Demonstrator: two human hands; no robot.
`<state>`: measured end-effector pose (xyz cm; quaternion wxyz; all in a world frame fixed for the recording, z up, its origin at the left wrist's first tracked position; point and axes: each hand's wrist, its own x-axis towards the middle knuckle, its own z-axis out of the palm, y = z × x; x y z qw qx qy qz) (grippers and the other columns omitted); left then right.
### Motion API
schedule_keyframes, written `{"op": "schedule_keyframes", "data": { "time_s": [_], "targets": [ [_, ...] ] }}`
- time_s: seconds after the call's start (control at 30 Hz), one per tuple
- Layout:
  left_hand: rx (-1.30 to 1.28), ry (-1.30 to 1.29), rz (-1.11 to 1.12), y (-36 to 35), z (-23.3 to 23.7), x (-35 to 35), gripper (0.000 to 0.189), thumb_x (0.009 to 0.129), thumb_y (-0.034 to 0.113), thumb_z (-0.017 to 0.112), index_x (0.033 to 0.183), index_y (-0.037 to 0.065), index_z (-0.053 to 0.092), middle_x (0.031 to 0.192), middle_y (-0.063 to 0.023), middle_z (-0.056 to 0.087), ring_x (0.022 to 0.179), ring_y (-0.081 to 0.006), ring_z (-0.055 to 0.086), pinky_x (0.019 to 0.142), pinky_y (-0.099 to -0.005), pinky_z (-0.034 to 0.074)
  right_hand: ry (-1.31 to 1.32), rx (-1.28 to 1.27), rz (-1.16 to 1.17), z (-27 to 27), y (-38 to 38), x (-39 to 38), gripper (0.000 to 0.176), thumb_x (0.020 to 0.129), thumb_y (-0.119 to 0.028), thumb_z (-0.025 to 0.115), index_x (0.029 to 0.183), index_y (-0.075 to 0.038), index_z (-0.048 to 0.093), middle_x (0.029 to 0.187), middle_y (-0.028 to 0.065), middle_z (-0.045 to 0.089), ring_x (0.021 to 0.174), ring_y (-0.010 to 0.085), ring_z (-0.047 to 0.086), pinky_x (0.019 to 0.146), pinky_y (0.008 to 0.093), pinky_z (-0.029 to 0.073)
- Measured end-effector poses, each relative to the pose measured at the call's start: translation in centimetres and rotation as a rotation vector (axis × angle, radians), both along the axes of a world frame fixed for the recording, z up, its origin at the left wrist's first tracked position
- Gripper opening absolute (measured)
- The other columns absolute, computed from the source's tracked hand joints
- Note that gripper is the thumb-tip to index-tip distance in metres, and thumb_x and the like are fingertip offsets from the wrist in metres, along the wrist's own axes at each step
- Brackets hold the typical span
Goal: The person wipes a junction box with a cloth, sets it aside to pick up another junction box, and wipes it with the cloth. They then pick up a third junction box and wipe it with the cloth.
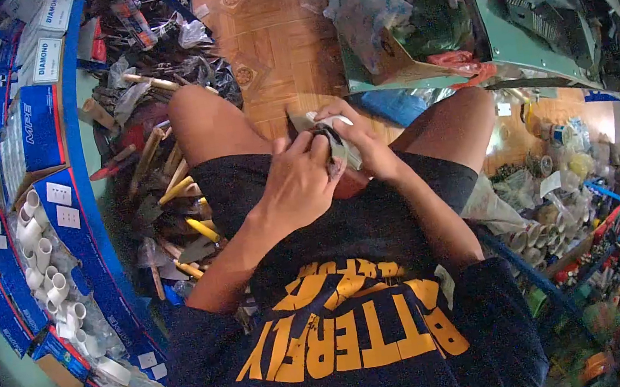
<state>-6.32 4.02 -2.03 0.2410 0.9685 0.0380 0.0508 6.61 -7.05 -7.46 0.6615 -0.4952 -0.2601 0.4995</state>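
My left hand (298, 182) and my right hand (372, 150) meet between my knees, above my lap. The right one is wrapped round a pale grey-white object (350, 156) with a whitish rounded part near the thumb. My left fingers are curled and pressed against a dark part (332, 137) at the near side of that object. Fingers cover much of it, so its kind cannot be made out. Below the hands are my black shorts (441, 176) and dark printed shirt (360, 336).
To the left, blue boxes (43, 127) and white pipe fittings (56, 288) line a shelf. Wooden-handled tools (152, 155) lie beside my left leg. A green shelf (419, 69) with plastic bags stands ahead right. Assorted hardware (558, 231) fills the right side. Tiled floor (270, 42) runs ahead.
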Motion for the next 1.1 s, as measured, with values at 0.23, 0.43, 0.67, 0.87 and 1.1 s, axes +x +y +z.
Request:
{"op": "schedule_keyframes", "data": {
  "time_s": [0.23,0.43,0.67,0.87,1.1],
  "targets": [
    [-0.659,-0.045,0.243,-0.2,-2.0,-0.3,0.022,0.089,0.018,0.057,0.098,-0.002,0.056,0.093,-0.0194,0.053,0.09,-0.0379,0.051,0.082,-0.0474,0.038,0.166,-0.084,0.016,1.0,-0.2,0.0,0.03,0.102,-0.028,0.04,0.122,-0.007,0.048,0.111,0.0048,0.054,0.1,0.0132,0.051,0.088,0.028,0.042],
    [0.204,-0.047,-0.006,-0.8,-1.3,-1.0,0.02,0.08,0.024,0.063,0.084,0.005,0.062,0.083,-0.0064,0.054,0.091,-0.0271,0.053,0.074,-0.0456,0.035,0.165,-0.158,0.006,-0.7,0.2,-0.9,0.028,0.103,-0.028,0.038,0.119,-0.007,0.049,0.109,0.0054,0.056,0.1,0.0138,0.053,0.087,0.0282,0.043],
    [0.231,0.047,0.007,-1.8,-1.3,-1.3,0.023,0.081,0.024,0.063,0.091,0.003,0.06,0.085,-0.006,0.053,0.089,-0.0275,0.052,0.074,-0.0454,0.034,0.166,-0.156,-0.021,-0.1,0.3,-0.3,0.027,0.102,-0.025,0.038,0.117,-0.005,0.049,0.106,0.0062,0.057,0.097,0.0135,0.055,0.085,0.0277,0.044],
    [-0.041,-0.069,0.099,-1.0,-0.8,0.3,0.027,0.093,0.024,0.053,0.101,-0.002,0.056,0.09,-0.0142,0.057,0.089,-0.0349,0.055,0.075,-0.0452,0.037,0.094,-0.085,-0.078,-0.3,0.4,0.1,0.027,0.102,-0.024,0.037,0.115,-0.004,0.049,0.101,0.0038,0.054,0.09,0.0124,0.051,0.08,0.0271,0.042],
    [-1.794,-0.007,0.717,1.4,-3.1,0.5,0.035,0.102,0.032,0.044,0.113,0.001,0.057,0.113,-0.009,0.064,0.101,-0.0214,0.063,0.085,-0.0344,0.049,-0.028,-0.055,-0.129,0.4,-0.2,0.8,0.032,0.102,-0.03,0.034,0.116,-0.005,0.049,0.103,0.0052,0.051,0.091,0.0127,0.05,0.082,0.0263,0.041]
  ]
}}
